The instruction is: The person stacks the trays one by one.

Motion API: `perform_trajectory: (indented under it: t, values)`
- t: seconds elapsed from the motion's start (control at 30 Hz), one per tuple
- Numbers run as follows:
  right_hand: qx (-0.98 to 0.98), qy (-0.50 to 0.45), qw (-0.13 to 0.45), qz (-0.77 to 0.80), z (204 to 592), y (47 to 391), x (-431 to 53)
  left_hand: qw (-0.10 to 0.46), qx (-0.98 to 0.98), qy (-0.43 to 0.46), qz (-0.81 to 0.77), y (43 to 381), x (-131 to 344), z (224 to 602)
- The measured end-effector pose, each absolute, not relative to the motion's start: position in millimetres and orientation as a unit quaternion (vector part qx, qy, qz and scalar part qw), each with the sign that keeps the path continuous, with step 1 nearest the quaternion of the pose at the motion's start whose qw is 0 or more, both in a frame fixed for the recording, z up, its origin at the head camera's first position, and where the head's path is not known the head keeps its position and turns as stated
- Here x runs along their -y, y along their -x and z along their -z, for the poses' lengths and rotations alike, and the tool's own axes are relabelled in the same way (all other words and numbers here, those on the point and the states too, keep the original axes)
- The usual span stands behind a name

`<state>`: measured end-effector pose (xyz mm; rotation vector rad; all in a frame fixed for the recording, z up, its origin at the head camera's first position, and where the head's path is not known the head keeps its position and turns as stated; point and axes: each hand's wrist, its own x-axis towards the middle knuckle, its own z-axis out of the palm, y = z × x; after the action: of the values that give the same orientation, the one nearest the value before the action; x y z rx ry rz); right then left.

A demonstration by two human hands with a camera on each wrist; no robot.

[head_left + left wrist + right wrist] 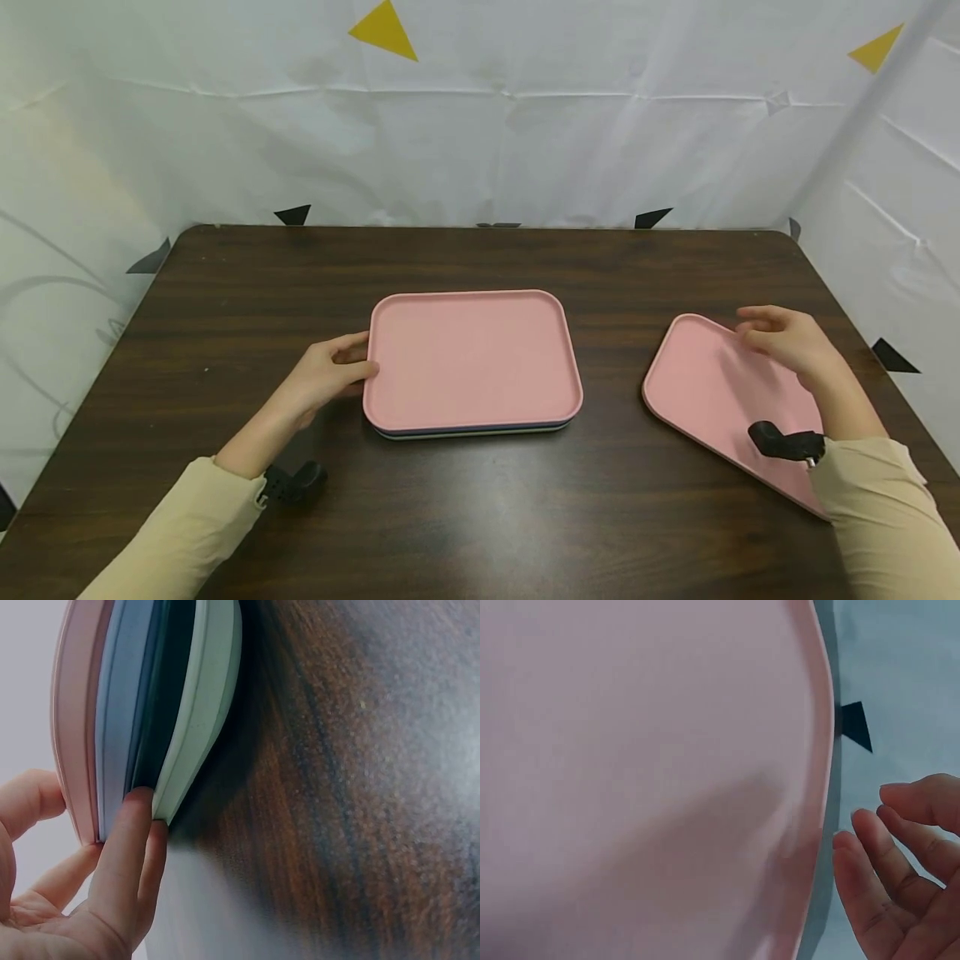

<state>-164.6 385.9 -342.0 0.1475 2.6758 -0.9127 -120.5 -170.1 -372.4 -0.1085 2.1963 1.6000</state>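
Observation:
A stack of trays (472,362) with a pink one on top lies in the middle of the dark wooden table (480,517). My left hand (341,367) grips its left edge. In the left wrist view the thumb lies at the pink top and the fingers (131,840) press in between the dark and the pale green layers of the stack (150,697). A second pink tray (712,392) lies apart at the right, turned at an angle. My right hand (776,333) hovers over its far rim with relaxed fingers (877,877), clear of the tray (645,765).
White sheets (480,142) with yellow and black triangle marks wall in the table at the back and sides. The right tray reaches close to the table's right edge. Bare tabletop (337,787) lies in front of the stack and between the two trays.

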Motion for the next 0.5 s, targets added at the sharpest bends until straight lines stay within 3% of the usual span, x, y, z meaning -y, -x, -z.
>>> perform_trajectory:
  t: [0.33, 0.5]
  values:
    - [-0.959, -0.069, 0.108, 0.254, 354, 158, -410, 0.210, -0.790, 0.037, -0.575, 120, 171, 373]
    - [-0.961, -0.066, 0.126, 0.237, 356, 158, -417, 0.211, -0.786, 0.039, -0.579, 120, 171, 373]
